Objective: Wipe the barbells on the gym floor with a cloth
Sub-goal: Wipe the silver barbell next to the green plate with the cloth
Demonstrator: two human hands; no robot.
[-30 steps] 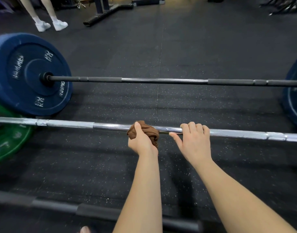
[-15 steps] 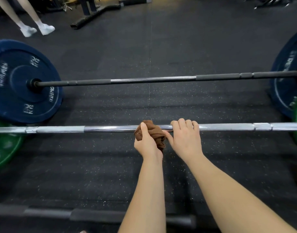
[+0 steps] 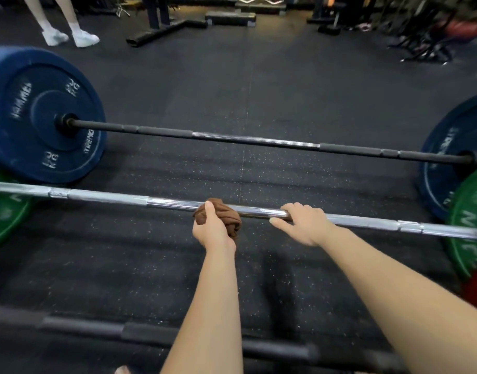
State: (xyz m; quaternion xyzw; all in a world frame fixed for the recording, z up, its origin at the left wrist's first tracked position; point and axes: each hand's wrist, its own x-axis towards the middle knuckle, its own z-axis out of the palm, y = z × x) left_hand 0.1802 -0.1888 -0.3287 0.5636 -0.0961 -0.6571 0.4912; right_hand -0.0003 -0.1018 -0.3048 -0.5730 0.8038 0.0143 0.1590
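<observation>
Both hands hold the barbell (image 3: 110,197), now apart: left hand (image 3: 213,230) clutching the cloth (image 3: 229,215), right hand (image 3: 304,225) bare.

Black rubber floor (image 3: 272,85) w/ blue-plate barbell (image 3: 253,140), chrome barbell (image 3: 110,197), dark bar (image 3: 83,327) nearest.

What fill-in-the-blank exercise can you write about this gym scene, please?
The left hand presses a ____ cloth on the silver bar.
The right hand grips that bar to the ____ of the cloth.
The black bar beyond carries ____ plates.
Missing words: brown; right; blue.
</observation>
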